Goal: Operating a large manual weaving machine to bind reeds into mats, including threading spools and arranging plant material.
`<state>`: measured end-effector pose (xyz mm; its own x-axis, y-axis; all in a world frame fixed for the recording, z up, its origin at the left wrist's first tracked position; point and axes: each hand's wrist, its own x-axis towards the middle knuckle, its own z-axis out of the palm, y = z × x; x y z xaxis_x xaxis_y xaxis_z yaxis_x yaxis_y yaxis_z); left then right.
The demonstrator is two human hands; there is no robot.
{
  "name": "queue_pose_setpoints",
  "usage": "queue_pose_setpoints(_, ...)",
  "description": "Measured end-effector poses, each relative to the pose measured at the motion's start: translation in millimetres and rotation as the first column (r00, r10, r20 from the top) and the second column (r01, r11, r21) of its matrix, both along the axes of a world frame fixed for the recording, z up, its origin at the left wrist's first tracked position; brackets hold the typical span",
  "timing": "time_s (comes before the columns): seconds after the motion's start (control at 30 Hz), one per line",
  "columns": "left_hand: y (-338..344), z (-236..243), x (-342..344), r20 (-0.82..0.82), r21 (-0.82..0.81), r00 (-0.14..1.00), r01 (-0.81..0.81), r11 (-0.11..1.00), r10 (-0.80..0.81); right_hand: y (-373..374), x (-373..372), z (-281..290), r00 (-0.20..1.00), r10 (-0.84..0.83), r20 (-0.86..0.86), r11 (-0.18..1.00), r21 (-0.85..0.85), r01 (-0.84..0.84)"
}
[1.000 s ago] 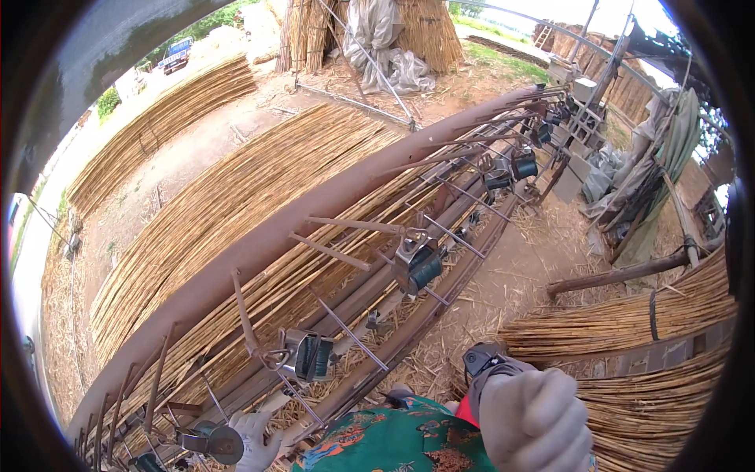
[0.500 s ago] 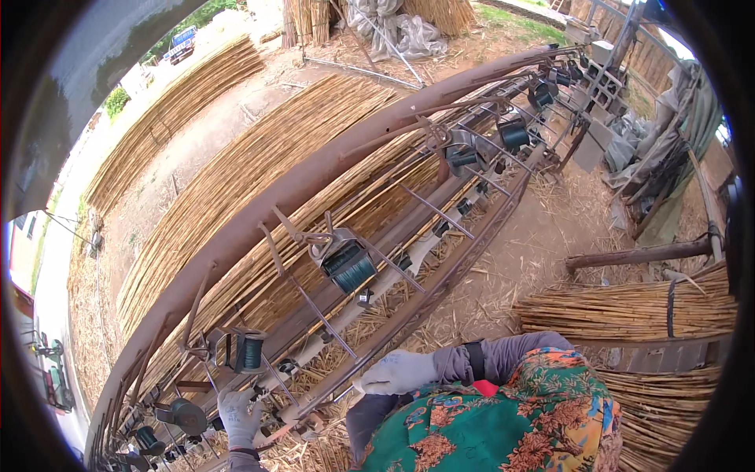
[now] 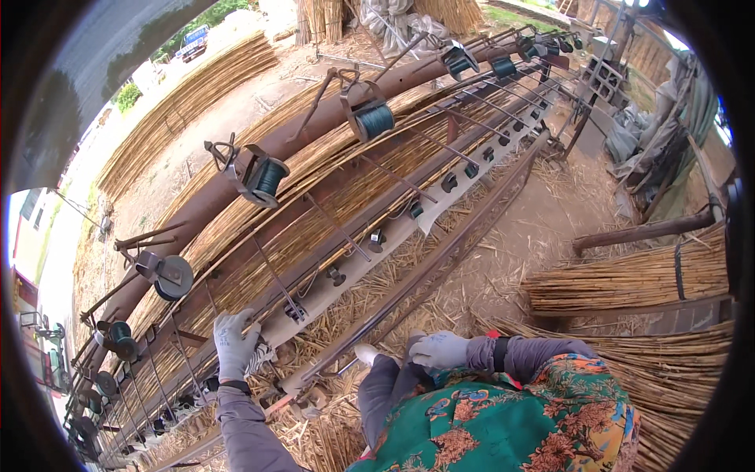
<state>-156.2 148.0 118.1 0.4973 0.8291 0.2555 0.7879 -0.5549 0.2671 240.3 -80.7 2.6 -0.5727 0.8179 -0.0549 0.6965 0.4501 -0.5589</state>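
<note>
My left hand (image 3: 233, 344), in a pale glove, is curled at the near side of a long weaving frame. A thin metal rod (image 3: 211, 295) runs into its fingers, and the palm is hidden. Beside it lies something striped black and white (image 3: 261, 357). My gloved right hand (image 3: 440, 349) rests on my dark-trousered leg (image 3: 381, 393), with nothing seen in it. Spools of dark green thread (image 3: 269, 179) sit in metal holders along the thick brown pipe (image 3: 206, 206). Below the pipe, long yellow reeds (image 3: 334, 182) lie through the frame.
A brown rail (image 3: 440, 271) runs along the frame's near side, above straw-strewn ground. Tied reed bundles (image 3: 629, 275) lie at right, under a log (image 3: 645, 234). A large reed mat (image 3: 189, 114) spreads at far left. Grey sheeting (image 3: 641, 141) hangs at far right.
The thick pipe and spools have swung up and away from me. My left hand has risen along with the rods. The right hand has moved right, from by the rail onto my leg.
</note>
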Motion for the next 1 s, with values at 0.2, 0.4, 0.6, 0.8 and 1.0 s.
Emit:
queue_pose_setpoints(0.2,-3,-10,-6,0.167,0.072,0.986,-0.008,0.997,-0.005,-69,30,-26,0.705,-0.702,0.104,0.656,-0.292,0.696)
queue_pose_setpoints(0.4,3,-15,-10,0.113,0.034,0.993,-0.047,0.998,0.043,-127,78,-52,0.521,-0.833,0.185,0.465,-0.275,0.841)
queue_pose_setpoints(0.6,5,-23,-16,0.156,0.046,0.981,-0.127,0.991,0.118,-177,90,-84,0.529,-0.829,0.178,0.431,-0.400,0.809)
queue_pose_setpoints(0.8,4,-19,-16,0.097,0.080,0.981,-0.174,0.981,0.166,-62,129,41,0.590,-0.754,-0.289,0.635,-0.086,0.768)
queue_pose_setpoints(1.0,-18,0,-10,0.364,-0.127,0.903,-0.194,0.973,0.228,146,143,168,0.885,-0.401,-0.236,0.728,0.505,0.464)
